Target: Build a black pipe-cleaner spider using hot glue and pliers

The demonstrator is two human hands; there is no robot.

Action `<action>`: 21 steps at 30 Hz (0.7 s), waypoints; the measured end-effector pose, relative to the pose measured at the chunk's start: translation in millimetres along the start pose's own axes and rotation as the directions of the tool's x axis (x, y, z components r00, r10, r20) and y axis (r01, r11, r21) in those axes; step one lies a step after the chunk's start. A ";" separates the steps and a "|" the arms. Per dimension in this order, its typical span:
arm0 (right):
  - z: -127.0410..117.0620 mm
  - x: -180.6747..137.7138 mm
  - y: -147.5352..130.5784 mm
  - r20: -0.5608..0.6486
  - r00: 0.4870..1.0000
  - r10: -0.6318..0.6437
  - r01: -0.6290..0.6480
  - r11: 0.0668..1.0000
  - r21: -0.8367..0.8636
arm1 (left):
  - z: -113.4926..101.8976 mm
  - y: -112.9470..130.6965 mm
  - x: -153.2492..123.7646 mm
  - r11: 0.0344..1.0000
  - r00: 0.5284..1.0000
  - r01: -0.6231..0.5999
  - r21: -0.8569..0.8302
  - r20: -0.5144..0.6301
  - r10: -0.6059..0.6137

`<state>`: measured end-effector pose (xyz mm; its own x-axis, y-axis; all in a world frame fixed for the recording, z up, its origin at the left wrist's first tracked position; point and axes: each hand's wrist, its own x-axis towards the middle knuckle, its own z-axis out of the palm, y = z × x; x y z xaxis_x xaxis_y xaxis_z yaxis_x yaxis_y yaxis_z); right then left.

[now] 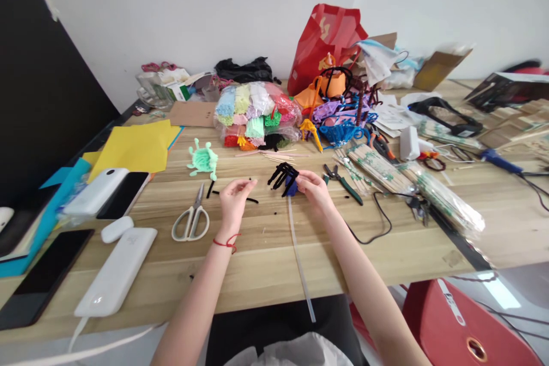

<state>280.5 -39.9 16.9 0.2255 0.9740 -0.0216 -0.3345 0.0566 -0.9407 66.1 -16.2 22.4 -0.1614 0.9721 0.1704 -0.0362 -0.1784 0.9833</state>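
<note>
Black bundle (281,174): over the table (257,263), right end pinched in right hand (313,187); a hard squeeze could bend it. Left hand (235,197) has fingertips drawn close; can't tell if gripping. Clear stick (298,249) overhangs table edge: a knock could shift it.

Wht wall (171,6) behind lt wood-grain tbl (257,274), blk panel (38,68) at L, pale flr (532,281) lower R

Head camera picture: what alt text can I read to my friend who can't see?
The person's right grip holds black fuzzy strips over a wooden table; the left grip is nearby. Scissors and a mint-green fuzzy figure lie farther left.
</note>
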 end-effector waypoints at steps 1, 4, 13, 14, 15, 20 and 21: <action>0.1 -0.1 0.2 0.002 1.000 0.005 -0.005 1.000 0.015 | 0.4 1.0 -0.2 1.000 1.000 0.008 -0.016 0.011 -0.008; -0.1 0.0 0.7 0.002 1.000 0.021 -0.021 0.999 0.041 | 1.6 5.2 -1.3 0.998 0.996 0.036 -0.059 0.082 -0.031; 2.7 -0.5 5.1 0.038 0.999 -0.013 0.015 0.999 -0.046 | 3.6 9.1 -4.4 0.993 0.979 0.071 -0.091 0.196 -0.052; 4.5 -1.4 6.8 0.049 0.999 -0.021 0.024 0.998 -0.064 | 4.1 9.3 -4.8 0.994 0.979 0.070 -0.087 0.198 -0.052; 6.9 -2.6 8.6 0.062 0.998 -0.031 0.036 0.996 -0.083 | 4.5 9.5 -5.3 0.994 0.979 0.068 -0.081 0.197 -0.051; 22.9 -11.0 18.1 0.152 0.983 -0.101 0.128 0.975 -0.181 | 5.5 8.5 -6.7 0.999 0.977 0.025 -0.041 0.211 -0.016; 25.5 -12.7 19.3 0.172 0.979 -0.112 0.147 0.968 -0.206 | 5.4 7.7 -6.6 1.000 0.976 0.009 -0.030 0.216 -0.003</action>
<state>247.9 -45.6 7.7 0.1005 0.9847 0.1421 -0.1025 0.1524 -0.9830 72.2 -23.1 29.2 0.0551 0.9826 0.1776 -0.0670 -0.1738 0.9825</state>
